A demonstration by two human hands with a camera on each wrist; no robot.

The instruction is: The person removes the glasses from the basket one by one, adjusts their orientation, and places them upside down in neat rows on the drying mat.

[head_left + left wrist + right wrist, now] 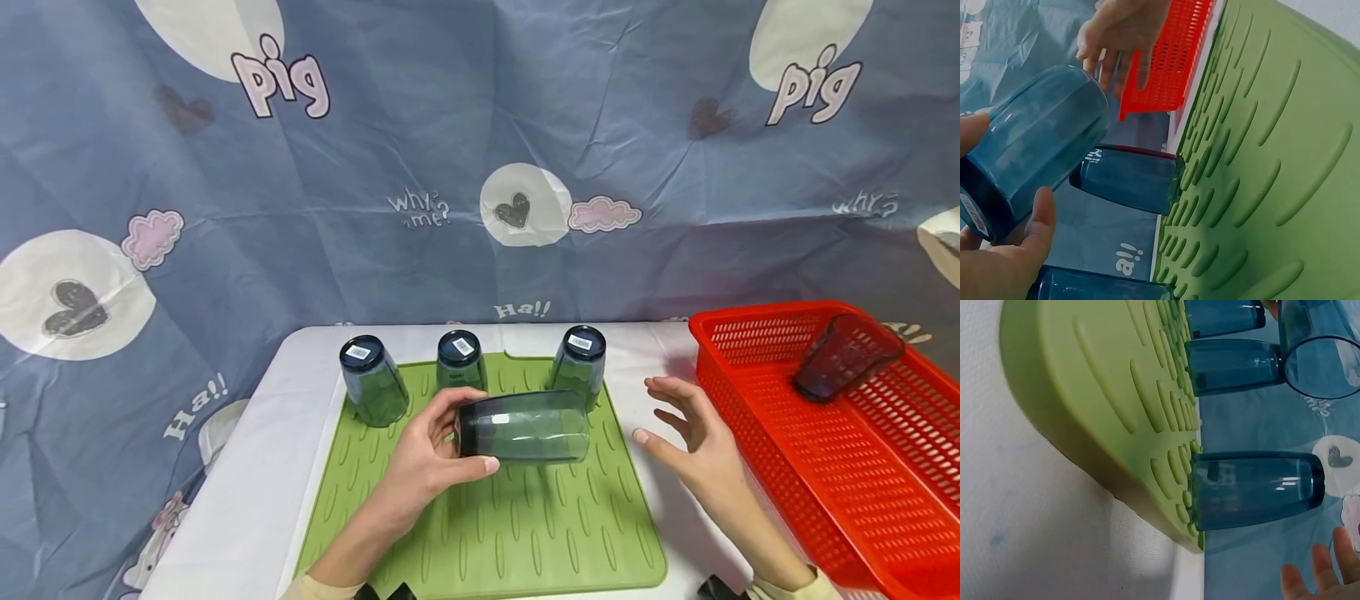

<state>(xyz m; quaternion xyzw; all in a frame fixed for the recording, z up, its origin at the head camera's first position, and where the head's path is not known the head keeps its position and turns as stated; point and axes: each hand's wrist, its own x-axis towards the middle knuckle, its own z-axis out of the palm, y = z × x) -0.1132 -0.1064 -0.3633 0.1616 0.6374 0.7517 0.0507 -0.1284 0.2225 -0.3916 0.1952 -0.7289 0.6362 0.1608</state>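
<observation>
My left hand (427, 458) grips a bluish glass tumbler (525, 427) near its base and holds it on its side above the green drying mat (510, 533). The tumbler's open mouth points right, and a label shows on its base in the left wrist view. To its right, my right hand (693, 437) hangs in the air with fingers spread and slightly bent, touching nothing. Upside down along the mat's back edge stand three matching tumblers: a left one (375, 383), a middle one (461, 362) and a right one (579, 362), each with a white label on its base.
A red plastic basket (780, 450) stands at the right of the white-covered table (255, 467). Another tumbler (843, 358) leans inside its far end. A printed blue cloth (420, 125) hangs behind the table.
</observation>
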